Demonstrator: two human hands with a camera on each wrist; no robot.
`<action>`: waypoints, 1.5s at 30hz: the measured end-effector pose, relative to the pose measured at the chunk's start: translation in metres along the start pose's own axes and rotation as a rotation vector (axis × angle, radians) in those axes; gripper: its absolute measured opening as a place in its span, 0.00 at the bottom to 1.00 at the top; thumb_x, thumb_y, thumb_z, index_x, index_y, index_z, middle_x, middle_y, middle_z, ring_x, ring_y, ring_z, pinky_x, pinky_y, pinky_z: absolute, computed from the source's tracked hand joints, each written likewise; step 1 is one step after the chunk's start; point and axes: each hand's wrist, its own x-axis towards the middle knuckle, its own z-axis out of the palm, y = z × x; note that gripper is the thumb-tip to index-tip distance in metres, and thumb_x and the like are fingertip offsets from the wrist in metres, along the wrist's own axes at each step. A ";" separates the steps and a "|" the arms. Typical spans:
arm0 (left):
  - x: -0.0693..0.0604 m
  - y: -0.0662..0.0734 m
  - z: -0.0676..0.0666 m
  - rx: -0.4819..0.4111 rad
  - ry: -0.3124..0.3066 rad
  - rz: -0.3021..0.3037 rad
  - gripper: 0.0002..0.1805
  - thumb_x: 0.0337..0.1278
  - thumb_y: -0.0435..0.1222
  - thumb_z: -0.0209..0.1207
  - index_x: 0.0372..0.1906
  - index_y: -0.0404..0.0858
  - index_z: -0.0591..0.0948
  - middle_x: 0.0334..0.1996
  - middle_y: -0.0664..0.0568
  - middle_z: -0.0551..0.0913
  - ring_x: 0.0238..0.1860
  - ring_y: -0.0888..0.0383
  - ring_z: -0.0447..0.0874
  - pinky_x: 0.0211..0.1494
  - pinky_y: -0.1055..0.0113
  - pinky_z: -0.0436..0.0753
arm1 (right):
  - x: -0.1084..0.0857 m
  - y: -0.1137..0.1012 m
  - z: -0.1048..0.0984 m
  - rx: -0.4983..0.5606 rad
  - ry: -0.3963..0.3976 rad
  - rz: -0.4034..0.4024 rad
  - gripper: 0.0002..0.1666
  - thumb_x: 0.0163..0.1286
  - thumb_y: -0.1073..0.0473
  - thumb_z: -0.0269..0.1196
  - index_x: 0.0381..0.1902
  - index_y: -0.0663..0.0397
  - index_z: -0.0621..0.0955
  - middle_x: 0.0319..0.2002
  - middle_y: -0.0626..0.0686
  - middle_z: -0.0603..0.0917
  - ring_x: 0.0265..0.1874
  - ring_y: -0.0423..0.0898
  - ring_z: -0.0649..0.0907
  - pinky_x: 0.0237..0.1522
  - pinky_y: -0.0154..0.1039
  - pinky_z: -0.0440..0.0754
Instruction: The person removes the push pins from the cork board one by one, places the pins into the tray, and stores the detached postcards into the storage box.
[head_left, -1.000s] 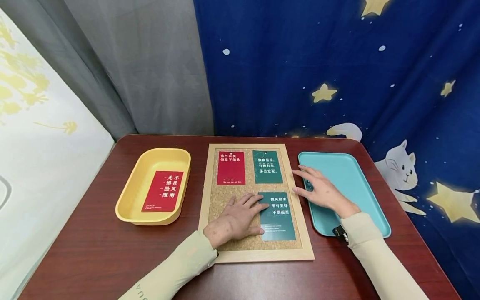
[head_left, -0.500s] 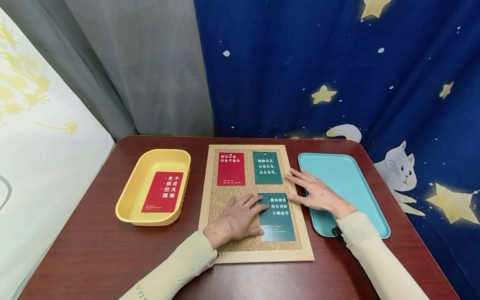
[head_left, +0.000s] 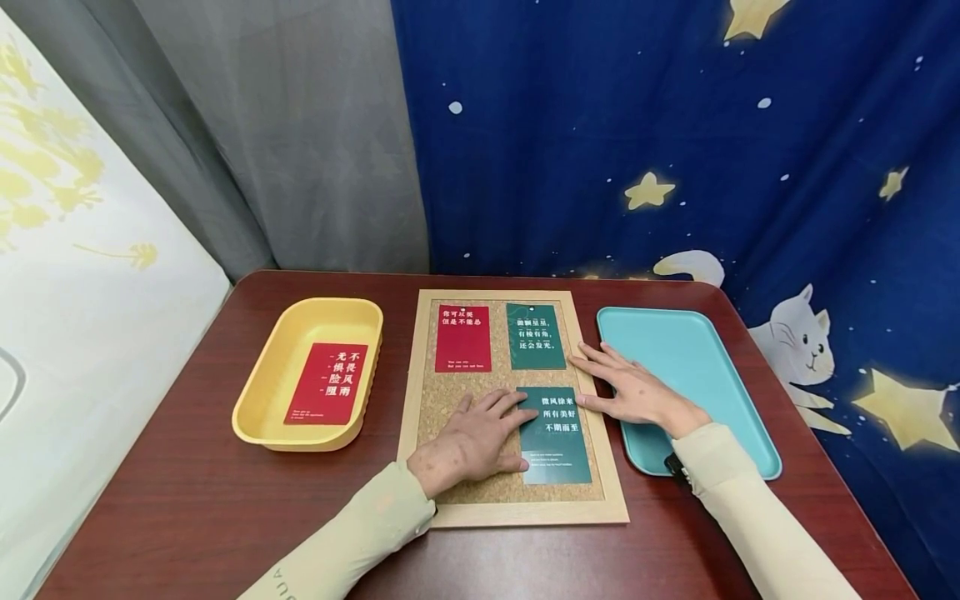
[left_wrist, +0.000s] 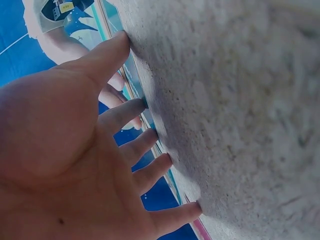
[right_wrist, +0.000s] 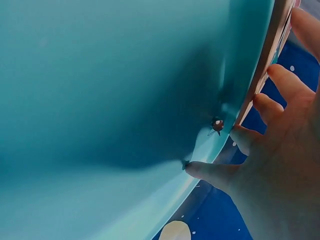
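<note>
My left hand (head_left: 471,437) lies spread on the cork board (head_left: 480,492), its thumb and index finger touching the left edge of a green card (head_left: 555,442) at the lower right. In the left wrist view, the fingertips of that hand (left_wrist: 110,165) meet the cork. My right hand (head_left: 637,392) has its fingers stretched over the board's right wooden frame, its palm above the blue tray (head_left: 705,367). A red card (head_left: 462,342) and another green card (head_left: 536,337) are at the board's top, each with a small pin at its upper edge.
A yellow basket (head_left: 251,417) with a red card (head_left: 326,383) inside stands left of the board. In the right wrist view, a small pin (right_wrist: 217,125) lies in the tray near its edge. Curtains hang behind the brown table (head_left: 337,517).
My right hand has shifted a little to the left, its fingertips reaching further over the board's frame. The left hand and the cards have stayed in place.
</note>
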 end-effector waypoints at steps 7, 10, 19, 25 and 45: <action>0.000 0.000 0.000 0.008 -0.002 0.002 0.41 0.64 0.62 0.62 0.80 0.59 0.65 0.83 0.57 0.59 0.84 0.53 0.55 0.82 0.36 0.61 | 0.000 0.000 0.000 -0.004 -0.009 -0.002 0.43 0.74 0.34 0.62 0.81 0.37 0.65 0.84 0.54 0.57 0.84 0.65 0.52 0.72 0.81 0.57; 0.001 0.000 0.000 0.015 0.008 0.002 0.42 0.63 0.63 0.63 0.79 0.59 0.66 0.82 0.57 0.60 0.83 0.53 0.56 0.81 0.35 0.62 | 0.000 0.000 0.001 0.001 -0.007 -0.008 0.43 0.74 0.35 0.62 0.81 0.38 0.65 0.84 0.55 0.57 0.84 0.65 0.52 0.72 0.81 0.57; 0.005 -0.001 -0.003 -0.007 0.036 -0.004 0.41 0.58 0.62 0.69 0.75 0.58 0.71 0.79 0.56 0.66 0.80 0.52 0.63 0.78 0.33 0.67 | 0.000 0.002 0.002 0.008 -0.014 -0.015 0.43 0.74 0.35 0.62 0.81 0.38 0.65 0.85 0.55 0.56 0.84 0.66 0.51 0.72 0.81 0.57; 0.006 -0.003 -0.006 -0.038 0.037 -0.005 0.41 0.56 0.60 0.71 0.74 0.59 0.73 0.78 0.56 0.66 0.77 0.52 0.65 0.77 0.34 0.68 | 0.000 0.000 0.000 0.015 -0.020 0.000 0.43 0.74 0.35 0.62 0.81 0.38 0.65 0.85 0.54 0.55 0.84 0.65 0.51 0.72 0.81 0.56; 0.024 -0.006 -0.011 -0.194 0.139 -0.166 0.42 0.60 0.56 0.70 0.74 0.43 0.73 0.70 0.48 0.74 0.72 0.50 0.73 0.79 0.38 0.67 | 0.000 0.000 0.000 0.014 -0.014 -0.008 0.43 0.74 0.36 0.63 0.81 0.39 0.66 0.85 0.54 0.56 0.84 0.66 0.51 0.74 0.79 0.56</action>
